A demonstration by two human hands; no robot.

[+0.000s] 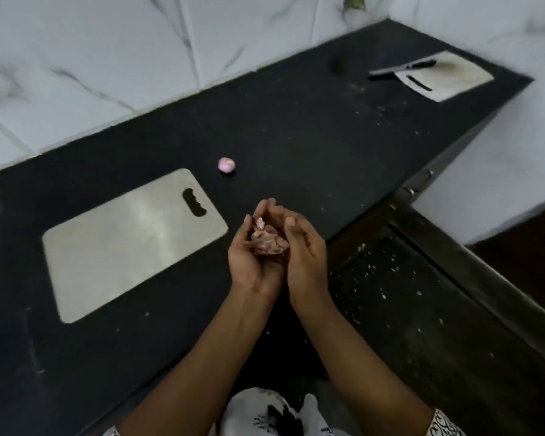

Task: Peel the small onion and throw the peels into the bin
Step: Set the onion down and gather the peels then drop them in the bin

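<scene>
– Well, hands first: the left hand (252, 262) is palm up and cupped, fingers curled upward; the right hand (302, 256) is pressed in against it from the side, thumb on top; the two are together, closed round a crumpled pink wad of peels (268, 243).

– And the peels sit right in the hollow between the palms; a pale scrap pokes up near the fingertips; both forearms come in from the bottom of the view, with a patterned sleeve (444, 424) at the right wrist.

– Where is the onion?

– The small onion (226, 166) is on the black desk (296, 136), beyond the hands and well apart from them; it looks pale purple and smooth, lying bare on the desk, just off the handle corner of the steel cutting board (132, 240); not on it.

– That board lies flat to the left of the hands, its slotted handle pointing toward the onion; nothing on it that I can make out.

– Farther out, at the far right end of the desk, a second board (450, 77) with a dark knife (400, 70) laid across its near edge; a dark blurred shape nearby against the wall, I cannot tell what.

– Pale crumbs dot the desk; marbled white tiles (107, 58) behind; a dark wooden surface (422, 294) to the right of the hands, speckled too.
</scene>
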